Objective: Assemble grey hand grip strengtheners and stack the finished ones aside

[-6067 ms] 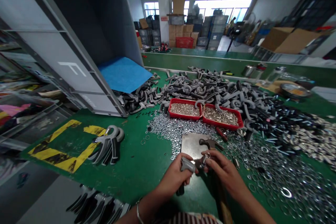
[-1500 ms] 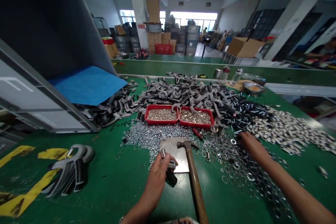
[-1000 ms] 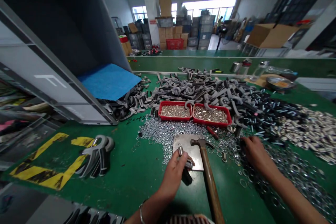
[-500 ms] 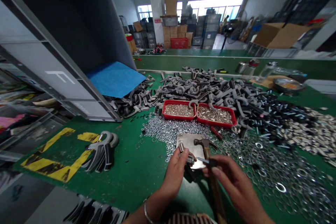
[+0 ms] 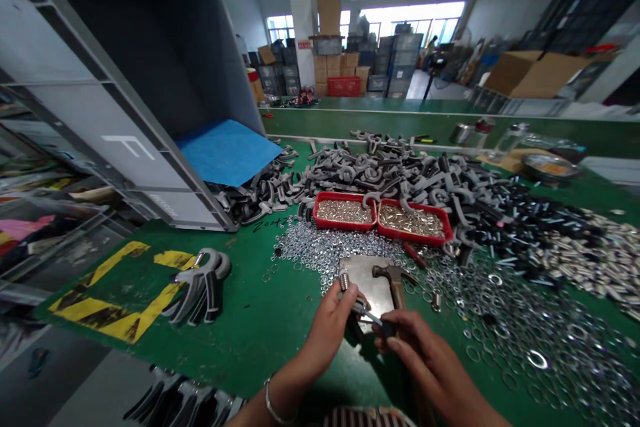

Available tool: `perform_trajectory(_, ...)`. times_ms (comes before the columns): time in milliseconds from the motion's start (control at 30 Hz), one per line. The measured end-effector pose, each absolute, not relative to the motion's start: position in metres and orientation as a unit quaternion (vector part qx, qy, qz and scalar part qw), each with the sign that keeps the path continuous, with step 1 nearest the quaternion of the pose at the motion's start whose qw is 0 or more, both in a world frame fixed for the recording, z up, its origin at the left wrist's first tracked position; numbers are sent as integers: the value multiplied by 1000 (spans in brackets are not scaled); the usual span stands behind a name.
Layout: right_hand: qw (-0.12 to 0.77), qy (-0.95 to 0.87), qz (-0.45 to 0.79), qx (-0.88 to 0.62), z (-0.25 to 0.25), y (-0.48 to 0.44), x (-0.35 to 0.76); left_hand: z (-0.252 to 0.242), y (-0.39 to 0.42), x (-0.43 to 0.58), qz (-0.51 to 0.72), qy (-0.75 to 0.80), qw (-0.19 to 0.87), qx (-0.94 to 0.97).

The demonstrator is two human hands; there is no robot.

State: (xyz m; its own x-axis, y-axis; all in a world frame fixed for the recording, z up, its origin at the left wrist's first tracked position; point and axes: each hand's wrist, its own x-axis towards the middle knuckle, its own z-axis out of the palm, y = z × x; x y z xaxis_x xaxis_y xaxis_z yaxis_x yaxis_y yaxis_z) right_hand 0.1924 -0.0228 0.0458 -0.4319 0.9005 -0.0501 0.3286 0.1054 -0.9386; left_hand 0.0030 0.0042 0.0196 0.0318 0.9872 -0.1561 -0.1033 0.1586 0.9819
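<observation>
Your left hand (image 5: 327, 330) is clamped around a grey hand-grip handle (image 5: 356, 307) above the steel plate (image 5: 363, 277), while your right hand (image 5: 420, 360) pinches a thin steel pin (image 5: 373, 315), its long axis pointing left and slightly far, its tip just beside the handle.

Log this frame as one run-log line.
left hand: spring part | right hand: black-ended bolt, tip at spring part | beside: steel plate, hammer

Grey grip handle (image 5: 358, 307) with upright steel coil spring (image 5: 344, 279), thin metal rod (image 5: 374, 317) just beside it
</observation>
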Motion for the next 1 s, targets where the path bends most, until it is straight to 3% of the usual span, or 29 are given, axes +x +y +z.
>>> perform_trajectory(333,310,-760,324,-470,26,-18,187,29,2,5,466,502,560,466)
perform_trajectory(533,348,-768,332,-423,31,-13,183,30,0,3,456,497,555,487)
perform_trajectory(600,349,-734,400,-424,35,-11,178,30,0,1,453,514,524,505)
perform_trajectory(767,324,-438,745,-384,36,-10,159,24,-1,-4,428,553,422,577)
perform_trajectory(933,316,-433,741,-405,28,-18,147,24,-1,-11,413,546,401,609)
perform_trajectory(1000,277,-367,811,-362,26,-21,145,28,-1,-16,402,510,407,643)
